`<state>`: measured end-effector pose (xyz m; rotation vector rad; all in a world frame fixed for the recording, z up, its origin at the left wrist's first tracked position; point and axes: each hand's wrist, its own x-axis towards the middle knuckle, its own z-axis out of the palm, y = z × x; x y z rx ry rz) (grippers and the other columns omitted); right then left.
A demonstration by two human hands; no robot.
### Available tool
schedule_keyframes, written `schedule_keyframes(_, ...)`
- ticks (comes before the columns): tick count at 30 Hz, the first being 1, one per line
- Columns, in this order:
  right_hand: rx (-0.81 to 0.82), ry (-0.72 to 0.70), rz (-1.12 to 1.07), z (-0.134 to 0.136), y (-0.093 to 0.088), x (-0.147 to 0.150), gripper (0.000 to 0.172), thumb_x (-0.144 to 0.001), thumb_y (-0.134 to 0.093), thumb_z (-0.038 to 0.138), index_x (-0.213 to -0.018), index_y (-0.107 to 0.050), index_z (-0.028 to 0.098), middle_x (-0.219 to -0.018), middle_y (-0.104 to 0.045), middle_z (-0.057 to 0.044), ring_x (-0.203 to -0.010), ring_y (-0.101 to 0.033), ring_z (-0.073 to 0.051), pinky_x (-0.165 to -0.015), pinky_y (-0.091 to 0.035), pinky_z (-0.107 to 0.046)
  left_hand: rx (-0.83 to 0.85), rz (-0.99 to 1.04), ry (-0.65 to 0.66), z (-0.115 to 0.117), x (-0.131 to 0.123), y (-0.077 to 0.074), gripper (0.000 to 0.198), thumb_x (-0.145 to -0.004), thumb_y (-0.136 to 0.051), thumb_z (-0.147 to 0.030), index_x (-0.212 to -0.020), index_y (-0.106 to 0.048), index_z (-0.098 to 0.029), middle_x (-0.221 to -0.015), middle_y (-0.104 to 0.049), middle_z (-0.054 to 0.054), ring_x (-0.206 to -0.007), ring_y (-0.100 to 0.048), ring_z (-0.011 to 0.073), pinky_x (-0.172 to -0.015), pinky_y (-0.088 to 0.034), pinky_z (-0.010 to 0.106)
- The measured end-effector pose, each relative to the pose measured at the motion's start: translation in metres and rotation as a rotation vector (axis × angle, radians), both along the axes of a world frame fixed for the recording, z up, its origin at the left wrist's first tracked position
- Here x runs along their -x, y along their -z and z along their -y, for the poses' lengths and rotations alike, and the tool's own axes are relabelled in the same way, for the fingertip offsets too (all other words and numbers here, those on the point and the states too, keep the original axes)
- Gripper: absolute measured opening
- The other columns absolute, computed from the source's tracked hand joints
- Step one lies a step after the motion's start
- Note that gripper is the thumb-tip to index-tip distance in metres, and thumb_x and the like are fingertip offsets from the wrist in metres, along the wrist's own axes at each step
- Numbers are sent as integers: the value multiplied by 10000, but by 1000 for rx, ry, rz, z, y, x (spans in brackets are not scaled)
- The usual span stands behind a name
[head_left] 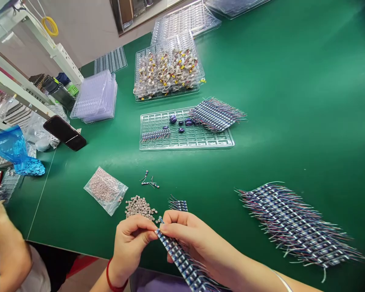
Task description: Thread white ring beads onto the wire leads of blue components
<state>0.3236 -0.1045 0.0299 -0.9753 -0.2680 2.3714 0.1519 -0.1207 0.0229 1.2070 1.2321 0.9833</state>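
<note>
My right hand (190, 231) is closed on a long strip of small wired circuit boards (184, 261), thumb and forefinger at its upper end. Thin wires stick out along the strip, which slants down toward the table's front edge. Pinched fingertips of my left hand (132, 237) meet the strip's upper left corner; whatever is between them is hidden. Just beyond my hands is a loose pile of small round parts (139, 207). A short piece of the same wired board strip (179, 204) lies behind my right hand, and a few single wired boards (149, 181) lie farther back.
A clear bag of round parts (104, 188) lies left. More wired strips (295, 223) lie right. Behind are a clear tray (185, 140) bearing a strip stack (217, 114), a filled tray (168, 73) and a phone (65, 132). Another person's arm (10, 239) is at far left.
</note>
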Motion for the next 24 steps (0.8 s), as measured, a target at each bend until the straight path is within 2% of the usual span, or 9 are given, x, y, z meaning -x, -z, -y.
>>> schedule_keyframes(4,103,9,-71,-1,4,2,355,-518,-817,352,-603,-528,164,-487,-509,42,-389,-487,-85,-395,-447,-187,-24,-65,-11,1,-3,-4,60,-771,-736,-263,-739,-744,-212,-694,-688,11,-658,-595,116,-623,-468,194)
schedule_keyframes(8,122,12,-96,0,11,3,332,-537,-806,360,-585,-547,158,-441,-477,46,-381,-518,-109,-414,-500,-218,-22,-98,-19,3,-5,-8,123,-779,-725,-304,-730,-730,-192,-690,-676,19,-651,-586,123,-619,-461,205)
schedule_keyframes(11,123,19,-99,1,9,3,369,-523,-827,376,-583,-535,158,-452,-471,53,-382,-504,-99,-421,-508,-222,7,-88,-14,4,-3,-8,152,-789,-714,-326,-741,-726,-183,-699,-675,26,-664,-580,125,-631,-454,208)
schedule_keyframes(17,22,10,-60,1,1,2,469,-544,-867,440,-669,-512,161,-592,-543,32,-446,-457,-61,-489,-498,-217,185,117,-2,6,0,0,228,-786,-712,-382,-760,-703,-155,-695,-657,31,-659,-587,132,-637,-479,225)
schedule_keyframes(21,-73,15,-13,5,3,2,465,-622,-832,484,-698,-503,165,-621,-513,29,-517,-415,-70,-523,-439,-200,294,210,-39,6,-2,1,245,-747,-750,-381,-749,-690,-143,-683,-645,26,-631,-592,127,-607,-499,225)
schedule_keyframes(24,-177,2,66,6,3,1,478,-657,-796,549,-710,-506,173,-641,-502,19,-585,-439,-107,-564,-420,-227,325,280,-69,5,-6,-2,244,-719,-776,-374,-729,-687,-146,-667,-632,14,-605,-589,116,-580,-503,214)
